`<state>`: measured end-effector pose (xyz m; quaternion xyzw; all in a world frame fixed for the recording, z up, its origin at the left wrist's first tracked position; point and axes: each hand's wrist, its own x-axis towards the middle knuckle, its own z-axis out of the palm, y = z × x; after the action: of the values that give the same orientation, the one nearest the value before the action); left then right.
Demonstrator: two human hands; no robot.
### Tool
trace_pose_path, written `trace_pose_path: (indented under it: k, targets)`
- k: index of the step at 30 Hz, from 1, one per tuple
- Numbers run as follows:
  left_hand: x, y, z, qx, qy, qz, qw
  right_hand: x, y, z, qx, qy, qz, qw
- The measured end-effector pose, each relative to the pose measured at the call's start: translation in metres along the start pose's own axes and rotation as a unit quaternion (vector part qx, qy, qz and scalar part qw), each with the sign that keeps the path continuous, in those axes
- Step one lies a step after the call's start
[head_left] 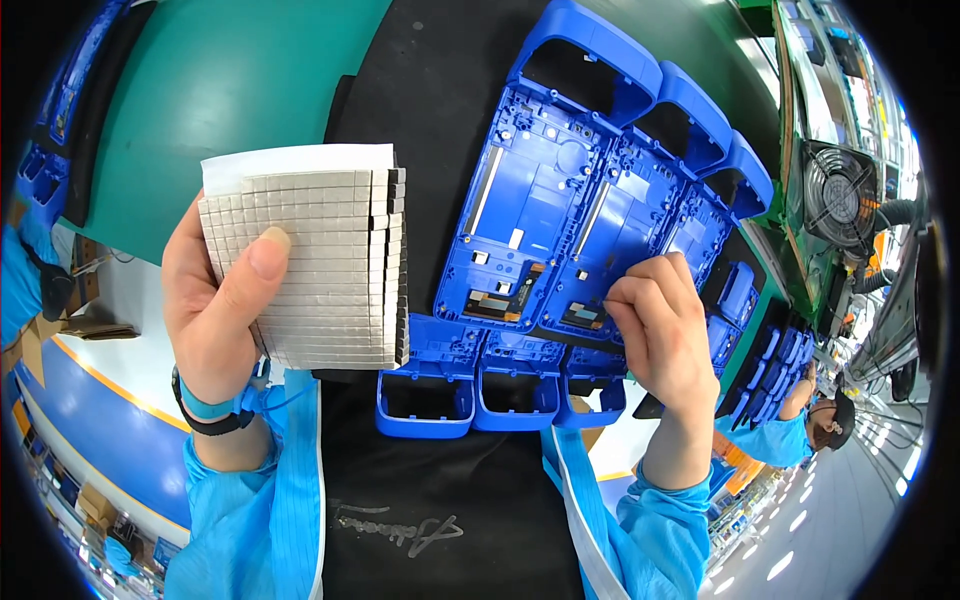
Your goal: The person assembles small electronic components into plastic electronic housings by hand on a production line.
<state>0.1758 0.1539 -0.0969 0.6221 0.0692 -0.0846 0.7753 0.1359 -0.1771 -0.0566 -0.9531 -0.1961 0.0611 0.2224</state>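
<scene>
Gridded silvery sheet in left hand, right hand pinched, over molded blue shells

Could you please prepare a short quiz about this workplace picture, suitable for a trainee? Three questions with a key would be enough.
1. Multiple choice: what does the left hand hold?
A) a black cable
B) a silver gridded sheet
C) a cardboard box

2. True or false: the right hand is touching the round fan.

3. Fill in the colour: the plastic housings near the right hand are ____.

Key: 1. B; 2. false; 3. blue
</scene>
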Motion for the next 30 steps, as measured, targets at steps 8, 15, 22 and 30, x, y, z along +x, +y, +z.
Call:
trace_pose_path:
  k: [8,15,22,30]
  targets:
    - [-0.004,0.005,0.031,-0.049,-0.039,-0.033,0.998,-0.003,0.001,0.009,-0.014,0.013,0.006,1.0]
    - [-0.005,0.001,0.04,-0.055,-0.134,-0.039,0.989,-0.004,0.002,0.01,-0.019,0.009,0.005,1.0]
    - [-0.006,0.004,0.043,-0.046,-0.18,-0.053,0.981,-0.004,0.0,0.01,-0.029,0.009,0.013,0.999]
    - [-0.008,0.0,0.049,-0.062,-0.233,-0.058,0.969,-0.003,0.001,0.007,0.005,0.039,0.028,0.999]
